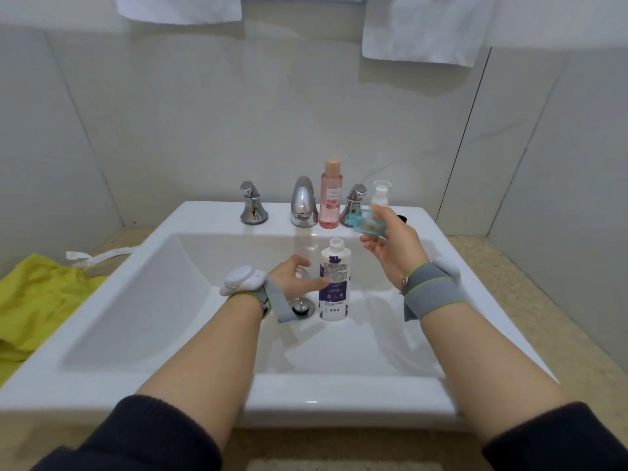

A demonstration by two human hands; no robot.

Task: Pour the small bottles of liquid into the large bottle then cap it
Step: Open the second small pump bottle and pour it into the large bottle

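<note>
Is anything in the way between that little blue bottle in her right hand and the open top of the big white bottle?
Nothing visible: the small blue bottle sits up and right of the large bottle, whose mouth is uncapped.

Left hand (295,275) is low with fingers loosely curled, right hand (394,248) raised higher, fingers pinched closed. Both forearms bare, grey wrist straps on.

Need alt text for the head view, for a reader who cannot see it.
Over a white sink, the left hand steadies an uncapped large bottle standing in the basin, while the right hand holds a small teal bottle tilted above it. A pink bottle stands beside the faucet.
</note>
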